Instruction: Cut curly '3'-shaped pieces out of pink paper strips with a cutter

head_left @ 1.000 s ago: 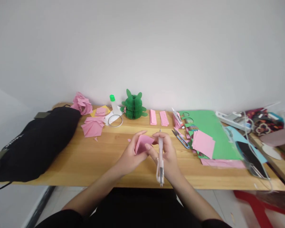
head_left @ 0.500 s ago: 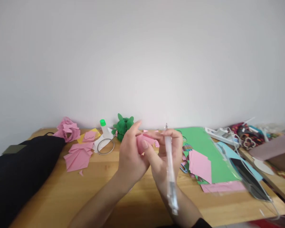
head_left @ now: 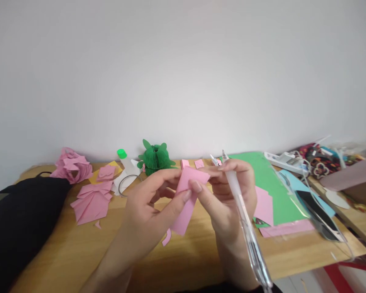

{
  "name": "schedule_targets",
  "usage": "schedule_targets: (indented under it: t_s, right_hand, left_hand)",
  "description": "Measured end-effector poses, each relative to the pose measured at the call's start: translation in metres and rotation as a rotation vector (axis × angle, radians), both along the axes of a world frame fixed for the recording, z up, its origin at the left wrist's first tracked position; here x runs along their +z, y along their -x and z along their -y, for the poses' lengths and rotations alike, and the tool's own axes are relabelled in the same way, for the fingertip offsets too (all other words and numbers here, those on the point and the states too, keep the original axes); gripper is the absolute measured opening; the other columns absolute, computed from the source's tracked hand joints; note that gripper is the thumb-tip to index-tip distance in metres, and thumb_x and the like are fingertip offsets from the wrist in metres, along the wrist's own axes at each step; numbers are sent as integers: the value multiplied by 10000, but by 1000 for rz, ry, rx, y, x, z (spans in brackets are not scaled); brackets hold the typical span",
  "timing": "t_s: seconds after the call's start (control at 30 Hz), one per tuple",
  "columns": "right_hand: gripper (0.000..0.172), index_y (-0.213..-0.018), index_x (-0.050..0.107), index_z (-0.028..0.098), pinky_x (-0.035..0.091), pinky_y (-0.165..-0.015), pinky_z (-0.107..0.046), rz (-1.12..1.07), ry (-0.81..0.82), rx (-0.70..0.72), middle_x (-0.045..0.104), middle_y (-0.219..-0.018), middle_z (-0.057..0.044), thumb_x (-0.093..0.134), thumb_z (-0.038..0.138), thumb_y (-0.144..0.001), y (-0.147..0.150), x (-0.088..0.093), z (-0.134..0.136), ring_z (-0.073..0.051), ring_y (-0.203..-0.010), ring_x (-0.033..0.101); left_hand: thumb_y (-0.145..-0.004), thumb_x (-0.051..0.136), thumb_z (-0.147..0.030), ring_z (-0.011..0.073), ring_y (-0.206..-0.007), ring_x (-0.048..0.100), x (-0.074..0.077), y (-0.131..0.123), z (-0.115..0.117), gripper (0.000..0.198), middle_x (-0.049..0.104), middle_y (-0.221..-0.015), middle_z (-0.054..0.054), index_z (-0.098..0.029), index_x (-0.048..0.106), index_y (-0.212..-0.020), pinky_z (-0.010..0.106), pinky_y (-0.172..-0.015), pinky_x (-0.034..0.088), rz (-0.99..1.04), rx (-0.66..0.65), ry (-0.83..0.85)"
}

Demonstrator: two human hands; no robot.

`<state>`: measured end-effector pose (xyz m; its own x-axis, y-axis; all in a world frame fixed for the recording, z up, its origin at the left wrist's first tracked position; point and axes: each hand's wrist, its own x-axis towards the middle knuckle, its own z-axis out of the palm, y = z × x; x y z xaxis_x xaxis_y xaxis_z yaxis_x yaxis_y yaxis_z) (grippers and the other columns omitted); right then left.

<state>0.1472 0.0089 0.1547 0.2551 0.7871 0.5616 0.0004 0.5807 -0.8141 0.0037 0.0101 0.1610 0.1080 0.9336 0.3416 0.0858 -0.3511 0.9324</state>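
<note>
So the folded pink paper [head_left: 186, 209] is up in the air over the near-middle of the table [head_left: 164, 268], pinched by both hands. Left hand [head_left: 146, 215] has its thumb on the front of the paper, right hand [head_left: 224, 203] has its thumb higher up, by the turned-over corner. Grip's pretty narrow on both, though can't really tell what the fingers behind are doing. IMO a clean crease needs the edges lined up first, then firm thumb pressure along the fold.

Main nuisance is the pen [head_left: 247, 224] sticking out across the right hand, probably cramping those fingers. Below, a curved pink scrap [head_left: 167, 237] lies on the wood. Far side: green paper figure [head_left: 156, 159], glue stick [head_left: 128, 166] to its left. Black bag [head_left: 30, 219] hogs the left, green sheet [head_left: 280, 195] the right.
</note>
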Motion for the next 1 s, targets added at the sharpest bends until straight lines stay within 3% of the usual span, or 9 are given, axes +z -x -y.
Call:
schedule_targets:
  t_s: [0.2, 0.37, 0.67, 0.83, 1.0]
  right_hand:
    - [302, -981, 492, 283, 618, -598, -258, -11, -19, -107, 714, -760, 64, 727, 162, -835, 3, 7, 5, -118, -606, 701]
    - [313, -967, 547, 279, 628, -624, -239, -3, -52, -164, 688, -785, 67, 750, 114, -795, 3, 7, 5, -110, -644, 718]
    - [318, -960, 544, 298, 614, -567, -238, 122, -80, -103, 665, -747, 76, 794, 183, -801, -3, 10, 10, -116, -611, 694]
    - [320, -984, 565, 302, 622, -593, -233, 110, -68, -50, 663, -747, 79, 791, 159, -807, -4, 12, 12, -109, -607, 695]
    - [334, -981, 564, 313, 628, -581, -269, 112, -57, -75, 660, -764, 65, 804, 173, -796, -4, 11, 14, -138, -624, 699]
  left_hand:
    - [-823, 746, -204, 113, -649, 684, 1, 0, 0, 203, 737, -833, -26, -322, 755, -988, 165, -551, 578, 118, -56, 44]
    - [-811, 745, -197, 136, -655, 689, 3, 0, 1, 220, 747, -857, -25, -327, 748, -989, 207, -552, 587, 139, -79, 59]
    - [-955, 623, -223, 101, -658, 638, 1, 1, 3, 171, 723, -801, -56, -347, 741, -963, 178, -590, 543, 105, -114, -41]
    - [-937, 625, -194, 97, -604, 578, 2, 0, 4, 163, 640, -688, -61, -307, 718, -865, 177, -544, 496, 49, -39, -87]
    - [-933, 626, -192, 99, -581, 573, 3, -1, 3, 141, 637, -687, -51, -266, 711, -850, 196, -537, 502, 48, -59, -87]
